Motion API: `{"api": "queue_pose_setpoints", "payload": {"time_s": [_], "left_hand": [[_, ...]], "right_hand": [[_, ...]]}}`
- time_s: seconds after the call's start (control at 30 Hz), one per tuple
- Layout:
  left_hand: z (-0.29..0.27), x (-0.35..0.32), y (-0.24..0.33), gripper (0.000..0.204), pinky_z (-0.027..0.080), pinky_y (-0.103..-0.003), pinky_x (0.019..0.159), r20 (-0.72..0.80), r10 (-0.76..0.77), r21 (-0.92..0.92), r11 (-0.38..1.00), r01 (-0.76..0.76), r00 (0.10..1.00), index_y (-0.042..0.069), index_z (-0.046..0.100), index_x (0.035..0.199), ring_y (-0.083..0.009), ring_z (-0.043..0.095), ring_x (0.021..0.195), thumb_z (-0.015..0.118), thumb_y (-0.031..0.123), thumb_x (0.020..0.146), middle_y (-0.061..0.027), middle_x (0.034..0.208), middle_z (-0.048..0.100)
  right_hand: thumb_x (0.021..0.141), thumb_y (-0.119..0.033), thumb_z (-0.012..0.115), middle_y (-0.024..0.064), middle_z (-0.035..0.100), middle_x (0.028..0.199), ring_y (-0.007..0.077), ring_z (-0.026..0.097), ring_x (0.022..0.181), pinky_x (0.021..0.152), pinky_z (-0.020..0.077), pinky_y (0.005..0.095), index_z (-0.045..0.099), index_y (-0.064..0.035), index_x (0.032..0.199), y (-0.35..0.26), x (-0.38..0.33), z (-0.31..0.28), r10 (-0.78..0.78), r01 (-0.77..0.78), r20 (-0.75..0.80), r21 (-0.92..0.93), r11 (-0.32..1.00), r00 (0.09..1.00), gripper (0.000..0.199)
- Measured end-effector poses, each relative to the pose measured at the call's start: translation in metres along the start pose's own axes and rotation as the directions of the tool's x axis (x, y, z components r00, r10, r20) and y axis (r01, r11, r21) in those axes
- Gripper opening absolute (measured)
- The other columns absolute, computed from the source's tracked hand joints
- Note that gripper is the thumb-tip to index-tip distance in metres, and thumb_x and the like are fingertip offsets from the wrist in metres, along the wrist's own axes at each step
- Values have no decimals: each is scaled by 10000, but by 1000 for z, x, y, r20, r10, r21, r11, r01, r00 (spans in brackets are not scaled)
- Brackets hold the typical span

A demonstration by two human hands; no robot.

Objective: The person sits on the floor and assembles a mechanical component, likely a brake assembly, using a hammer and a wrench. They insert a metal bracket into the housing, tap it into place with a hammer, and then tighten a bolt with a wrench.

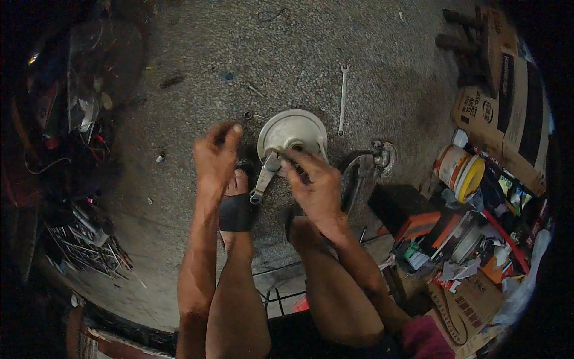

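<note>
A round pale metal brake drum plate point(293, 128) lies on the ground in front of my feet. A short metal brake lever arm point(263, 182) slants across its near left edge, toward my left foot. My right hand point(317, 188) reaches over the near side of the plate, with its fingertips closed on the upper end of the lever arm. To the left of the plate, my left hand point(216, 152) is held up above my left foot. Its fingers are curled in toward the thumb; anything between them is hidden.
A combination wrench point(343, 99) lies right of the plate; a smaller wrench point(250, 115) lies at its left. A bent metal pipe point(382, 157) stands nearby. Boxes point(403, 209), a yellow-lidded tub point(469, 179) and cardboard point(502, 113) crowd the right. Several tools point(89, 248) lie at left.
</note>
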State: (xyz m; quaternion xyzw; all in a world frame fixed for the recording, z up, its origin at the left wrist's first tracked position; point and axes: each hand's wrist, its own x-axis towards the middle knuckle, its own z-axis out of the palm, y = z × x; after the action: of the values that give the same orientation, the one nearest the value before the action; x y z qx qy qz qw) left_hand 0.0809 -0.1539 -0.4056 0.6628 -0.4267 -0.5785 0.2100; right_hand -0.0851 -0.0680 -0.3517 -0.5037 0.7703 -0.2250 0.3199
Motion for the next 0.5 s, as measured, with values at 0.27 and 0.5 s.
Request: {"api": "queue_pose_setpoints", "payload": {"time_s": [0.27,0.5], "left_hand": [[10,53,10,277,522,-342,825,224,315,352,857,-377,922,5,670,1101,-245,676,911,662,75,833,-153,1017,701],[30,67,16,304,490,-455,792,94,486,395,783,-481,869,100,680,1127,-386,617,911,645,90,826,-186,987,619]], "right_hand": [[878,-129,703,160,698,874,184,664,723,646,513,313,703,7,1028,41,-5,-14,117,-119,-117,-10,993,986,202],[878,-131,699,162,700,886,188,667,718,630,512,304,700,12,1026,41,-9,-12,128,-128,-77,3,992,989,206]]}}
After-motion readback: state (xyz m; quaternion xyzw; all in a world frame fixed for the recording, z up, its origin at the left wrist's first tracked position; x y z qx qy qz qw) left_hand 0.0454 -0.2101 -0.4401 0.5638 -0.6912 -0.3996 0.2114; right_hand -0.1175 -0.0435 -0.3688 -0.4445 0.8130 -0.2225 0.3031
